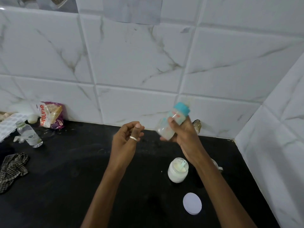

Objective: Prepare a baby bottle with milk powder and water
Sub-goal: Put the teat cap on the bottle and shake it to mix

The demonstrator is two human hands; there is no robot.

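Nearest the camera, a round white lid [192,203] lies flat on the black worktop [82,178], below and a little right of the right hand's fingers. Further in, an open jar of milk powder [177,170] stands upright, directly beneath the right wrist, with a pale scoop [183,165] resting in the powder.

Above the jar, the right hand [182,130] is raised off the worktop, its fingers [171,120] wrapped around the middle of the baby bottle [172,121]. The bottle is tilted, its teal cap [181,109] pointing up and to the right past the fingertips, its cloudy base down and left of them; it looks blurred.

The left hand [126,137] hangs just left of the bottle, apart from it, fingers loosely curled and holding nothing. A ring [133,138] sits on one finger.

Well to the left of both hands, a checked cloth [13,168] lies crumpled, and beyond it a small clear bottle [29,134] stands uncapped. Behind that, a printed packet [51,115] leans against the marbled wall tiles [131,63].
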